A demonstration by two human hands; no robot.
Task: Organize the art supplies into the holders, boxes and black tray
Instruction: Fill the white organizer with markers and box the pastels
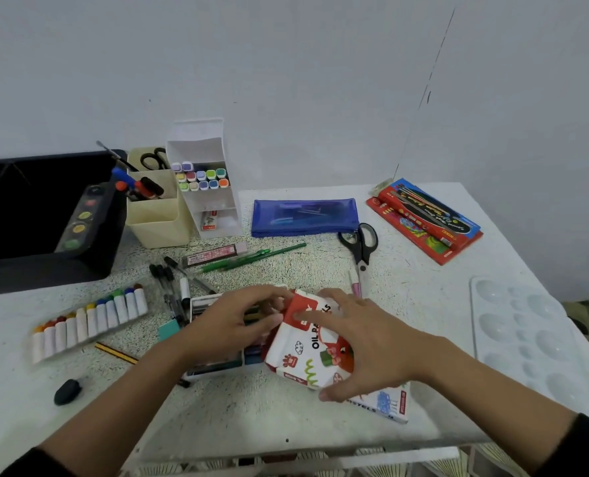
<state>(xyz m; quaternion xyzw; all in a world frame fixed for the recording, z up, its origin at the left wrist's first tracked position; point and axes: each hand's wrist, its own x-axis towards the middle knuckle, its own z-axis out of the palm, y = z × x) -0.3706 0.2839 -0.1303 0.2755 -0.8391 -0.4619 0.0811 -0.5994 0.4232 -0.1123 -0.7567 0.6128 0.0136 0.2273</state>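
A red-and-white oil pastels box lies near the table's front middle, partly over a white tray of pastel sticks. My right hand grips the box from the right, thumb at its lower edge. My left hand pinches the box's red flap at the top left. The black tray stands at the far left with a paint strip inside. A beige holder with pens and scissors and a white marker holder stand behind.
Loose paint tubes, black pens, green pens, a lead case, a pencil and a black eraser lie at left. A blue pouch, scissors, brush packs and a white palette lie at right.
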